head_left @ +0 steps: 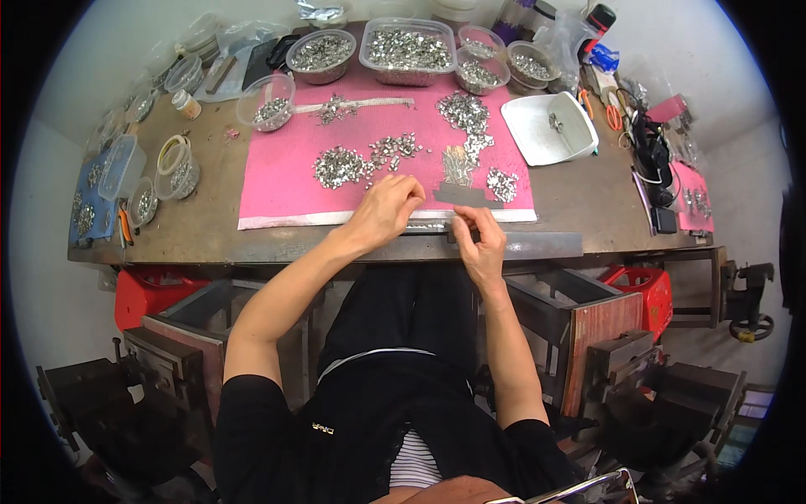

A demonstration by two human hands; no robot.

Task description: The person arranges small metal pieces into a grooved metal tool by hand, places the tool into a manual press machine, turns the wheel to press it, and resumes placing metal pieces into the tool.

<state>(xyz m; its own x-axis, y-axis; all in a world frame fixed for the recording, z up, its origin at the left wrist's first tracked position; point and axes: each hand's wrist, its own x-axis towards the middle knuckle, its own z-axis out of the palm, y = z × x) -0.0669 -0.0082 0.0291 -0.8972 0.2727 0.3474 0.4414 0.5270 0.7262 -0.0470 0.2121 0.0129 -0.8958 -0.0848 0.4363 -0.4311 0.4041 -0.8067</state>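
Metal bar (546,244) runs left to right along the front edge of the bench (186,220); left hand (386,207) and right hand (483,246) curl nearby, grip unclear.

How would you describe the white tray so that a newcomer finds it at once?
On the workbench lies a pink mat. At its right edge, beyond the right hand, sits the white tray. Unlike the clear tubs nearby, it is opaque and squarish, holding few metal pieces.
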